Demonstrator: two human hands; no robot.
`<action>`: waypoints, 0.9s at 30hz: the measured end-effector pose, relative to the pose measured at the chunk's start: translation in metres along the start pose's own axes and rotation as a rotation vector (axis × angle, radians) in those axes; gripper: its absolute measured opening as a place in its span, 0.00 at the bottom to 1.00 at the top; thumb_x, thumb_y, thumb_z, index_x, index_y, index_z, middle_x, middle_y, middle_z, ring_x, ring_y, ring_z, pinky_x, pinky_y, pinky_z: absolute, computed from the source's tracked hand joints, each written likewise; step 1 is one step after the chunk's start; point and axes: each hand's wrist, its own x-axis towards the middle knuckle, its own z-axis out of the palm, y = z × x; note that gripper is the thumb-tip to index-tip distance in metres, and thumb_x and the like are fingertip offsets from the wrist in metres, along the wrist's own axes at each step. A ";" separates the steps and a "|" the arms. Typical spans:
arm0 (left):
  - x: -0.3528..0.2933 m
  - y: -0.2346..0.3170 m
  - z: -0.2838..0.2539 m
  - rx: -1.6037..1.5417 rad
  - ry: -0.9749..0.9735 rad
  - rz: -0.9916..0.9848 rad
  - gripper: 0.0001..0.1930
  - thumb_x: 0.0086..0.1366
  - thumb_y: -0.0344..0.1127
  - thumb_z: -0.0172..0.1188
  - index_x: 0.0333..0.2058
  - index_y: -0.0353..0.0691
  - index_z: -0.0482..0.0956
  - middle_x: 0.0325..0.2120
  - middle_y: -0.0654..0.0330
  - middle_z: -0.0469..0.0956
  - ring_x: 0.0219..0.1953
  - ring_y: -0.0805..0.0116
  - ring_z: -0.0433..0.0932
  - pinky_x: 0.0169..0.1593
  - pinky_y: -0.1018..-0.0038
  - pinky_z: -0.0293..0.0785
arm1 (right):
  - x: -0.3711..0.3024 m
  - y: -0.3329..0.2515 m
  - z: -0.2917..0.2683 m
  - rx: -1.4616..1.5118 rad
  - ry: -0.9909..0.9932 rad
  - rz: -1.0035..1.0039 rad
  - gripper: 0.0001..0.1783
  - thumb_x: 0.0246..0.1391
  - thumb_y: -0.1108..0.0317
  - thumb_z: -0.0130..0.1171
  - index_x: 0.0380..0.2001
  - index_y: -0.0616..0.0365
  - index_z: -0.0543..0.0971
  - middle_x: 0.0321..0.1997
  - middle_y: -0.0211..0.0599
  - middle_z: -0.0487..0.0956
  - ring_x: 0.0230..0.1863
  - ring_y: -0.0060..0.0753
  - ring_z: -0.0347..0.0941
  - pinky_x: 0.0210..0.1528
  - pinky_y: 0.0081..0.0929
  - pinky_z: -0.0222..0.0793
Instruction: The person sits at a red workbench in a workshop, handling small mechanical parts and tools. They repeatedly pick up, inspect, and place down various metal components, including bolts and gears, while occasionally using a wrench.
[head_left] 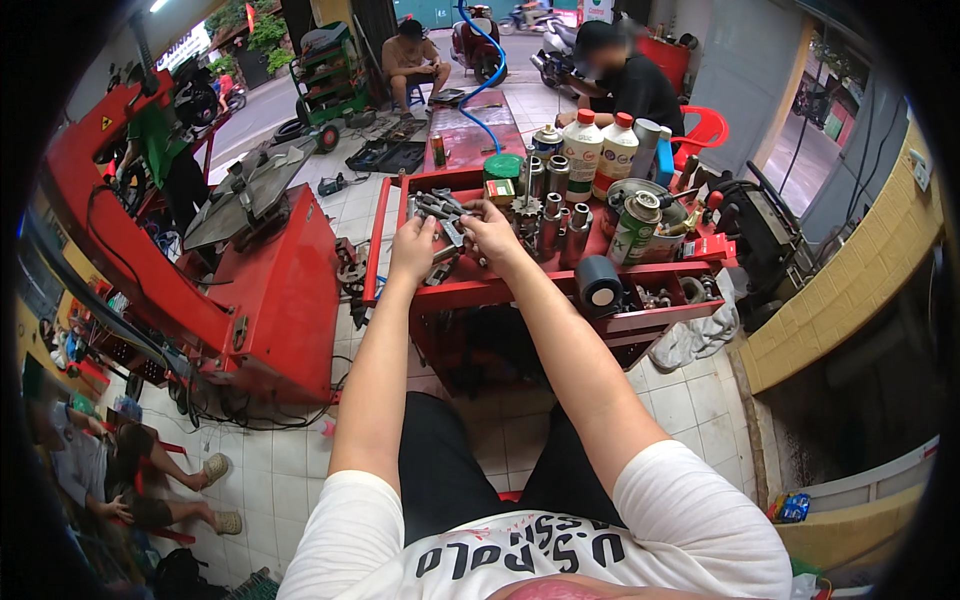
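Both my arms reach forward over a red tool cart (470, 292). My left hand (412, 250) is closed, thumb up, at the cart's left side among grey metal tools (435, 205). My right hand (490, 235) is closed beside it, fingers bent around a metal piece in that pile. The fingers hide much of what each hand grips, and its kind is too small to tell. Just right of my right hand stand several upright steel sockets (550, 220). Beyond the hands is a jar with a green lid (503, 165).
Two white bottles with red caps (583, 150), a spray can (637, 225) and a black cylinder (598, 285) crowd the cart's right half. An open drawer (660, 305) juts out below. A red machine (270, 300) stands left. A person in black (640, 85) sits beyond.
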 end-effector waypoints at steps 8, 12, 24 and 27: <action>-0.002 -0.003 0.003 -0.016 -0.019 0.001 0.20 0.74 0.45 0.54 0.30 0.32 0.78 0.23 0.52 0.79 0.27 0.64 0.75 0.35 0.63 0.70 | -0.009 -0.013 0.004 0.018 0.054 0.138 0.16 0.69 0.53 0.56 0.45 0.56 0.76 0.29 0.30 0.80 0.16 0.19 0.67 0.16 0.20 0.62; -0.002 -0.008 -0.002 0.003 -0.005 0.006 0.20 0.74 0.45 0.54 0.30 0.32 0.78 0.23 0.52 0.79 0.27 0.63 0.76 0.35 0.63 0.70 | -0.012 -0.012 0.011 0.015 0.047 0.079 0.14 0.68 0.57 0.57 0.45 0.55 0.75 0.28 0.30 0.78 0.14 0.19 0.66 0.15 0.21 0.60; 0.004 0.011 0.016 0.008 0.021 -0.045 0.19 0.72 0.43 0.55 0.30 0.31 0.79 0.23 0.48 0.79 0.28 0.59 0.78 0.35 0.61 0.71 | -0.015 -0.022 0.019 -0.345 0.474 -0.880 0.12 0.67 0.64 0.58 0.47 0.61 0.72 0.34 0.30 0.75 0.29 0.16 0.69 0.31 0.20 0.68; 0.009 -0.023 -0.003 -0.043 0.099 0.056 0.20 0.71 0.45 0.56 0.31 0.30 0.79 0.27 0.41 0.81 0.33 0.46 0.81 0.38 0.57 0.73 | -0.076 -0.052 0.103 -0.024 0.117 -0.798 0.11 0.67 0.69 0.57 0.49 0.60 0.71 0.35 0.28 0.75 0.33 0.18 0.70 0.36 0.20 0.69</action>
